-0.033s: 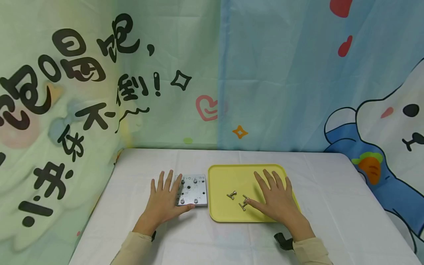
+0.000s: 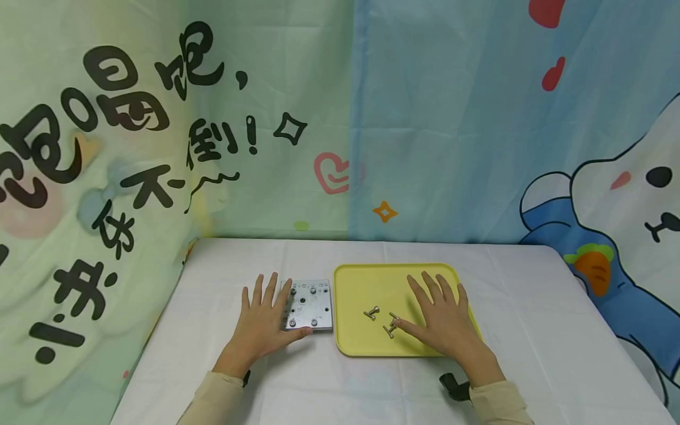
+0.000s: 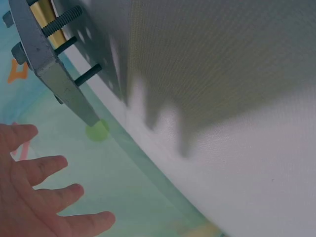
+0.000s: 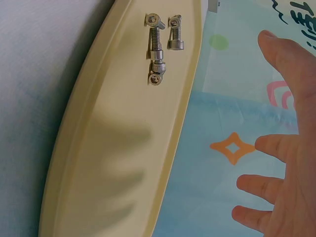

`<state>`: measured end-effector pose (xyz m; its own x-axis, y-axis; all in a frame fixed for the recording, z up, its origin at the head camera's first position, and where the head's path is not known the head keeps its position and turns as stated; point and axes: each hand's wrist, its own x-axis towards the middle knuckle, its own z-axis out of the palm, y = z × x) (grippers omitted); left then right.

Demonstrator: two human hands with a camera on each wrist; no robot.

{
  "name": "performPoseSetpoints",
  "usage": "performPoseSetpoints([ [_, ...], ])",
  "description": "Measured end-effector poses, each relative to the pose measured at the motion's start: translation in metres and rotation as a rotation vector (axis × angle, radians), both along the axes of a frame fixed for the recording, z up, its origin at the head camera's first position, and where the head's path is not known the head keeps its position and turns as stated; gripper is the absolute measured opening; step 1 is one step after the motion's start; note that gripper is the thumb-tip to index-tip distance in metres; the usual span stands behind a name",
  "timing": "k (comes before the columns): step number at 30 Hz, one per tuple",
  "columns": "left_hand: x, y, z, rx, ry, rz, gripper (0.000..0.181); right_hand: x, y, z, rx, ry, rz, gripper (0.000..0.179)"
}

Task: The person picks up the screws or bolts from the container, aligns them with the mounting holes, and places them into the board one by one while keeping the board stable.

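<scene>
- Our left grip (image 2: pixel 262 330) spreads its fingers wide at the near-left side of the metal plate (image 2: pixel 321 306), partly covering it in the head view. It has hold of nothing; the left wrist view shows the fingers apart from the plate.
- Our right grip (image 2: pixel 446 327) is likewise splayed and bare, above the right part of the yellow tray (image 2: pixel 347 286).
- The plate sits on the white counter (image 2: pixel 350 389) just left of the tray, bolt heads (image 2: pixel 314 322) showing on top and threaded shanks (image 3: pixel 64 20) jutting out underneath.
- The loose screws (image 4: pixel 156 39) lie in two small clusters on the tray, near our right thumb.
- We judge this to be a ready stage, with no screw picked up.
- The next move, we think, calls for steadying the plate with our left grip while our right narrows to a fingertip pinch and singles out one screw.
</scene>
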<state>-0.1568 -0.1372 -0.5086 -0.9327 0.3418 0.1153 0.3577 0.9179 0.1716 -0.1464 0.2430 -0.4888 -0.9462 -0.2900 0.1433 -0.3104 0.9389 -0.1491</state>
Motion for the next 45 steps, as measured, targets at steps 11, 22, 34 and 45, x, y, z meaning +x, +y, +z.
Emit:
performPoseSetpoints([
  [11,-0.001,-0.004,-0.003,0.031,-0.024,0.007,0.112,-0.001,-0.002,0.002,-0.034,-0.009,0.042,0.084],
  [22,-0.005,-0.008,-0.006,0.09,-0.065,0.003,0.114,-0.011,-0.009,-0.007,-0.127,-0.039,0.123,0.067],
  [34,-0.009,-0.01,-0.01,0.095,-0.134,0.017,0.115,-0.029,-0.015,-0.019,-0.25,-0.131,0.198,0.059],
  [45,-0.016,-0.013,-0.015,0.1,-0.177,-0.003,0.116,-0.043,-0.021,-0.024,-0.367,-0.277,0.227,0.055],
])
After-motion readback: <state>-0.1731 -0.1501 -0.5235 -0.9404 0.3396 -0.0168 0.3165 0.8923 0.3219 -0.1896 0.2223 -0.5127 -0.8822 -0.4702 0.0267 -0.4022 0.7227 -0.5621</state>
